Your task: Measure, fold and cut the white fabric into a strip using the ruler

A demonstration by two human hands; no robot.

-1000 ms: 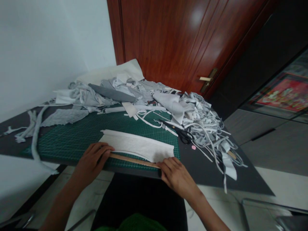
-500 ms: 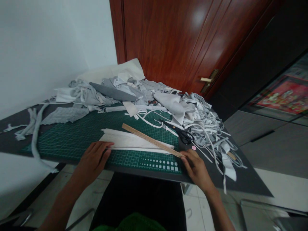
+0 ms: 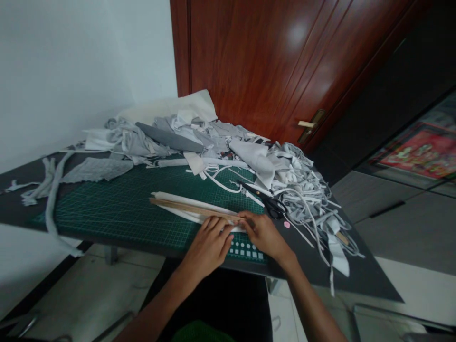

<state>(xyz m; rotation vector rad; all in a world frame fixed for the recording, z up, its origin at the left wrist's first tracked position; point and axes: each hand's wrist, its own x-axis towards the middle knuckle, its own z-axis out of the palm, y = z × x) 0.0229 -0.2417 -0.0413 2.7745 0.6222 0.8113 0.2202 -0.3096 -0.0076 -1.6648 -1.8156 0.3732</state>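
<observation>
A wooden ruler lies lengthwise along a narrow white fabric strip on the green cutting mat. The strip looks folded, with its edges showing on both sides of the ruler. My right hand grips the ruler's right end and the fabric there. Just left of it, my left hand presses its fingers onto the strip, close beside the ruler. Part of the strip is hidden under both hands.
Black-handled scissors lie right of the hands, against a large heap of grey and white fabric scraps. A small pink piece sits on the dark tabletop. Grey strips trail over the table's left side. A wall and wooden door stand behind.
The ruler has swung from a diagonal to lie along the strip, which now looks narrower. My right hand has moved left to the ruler's end, and my left hand has moved right toward it.
</observation>
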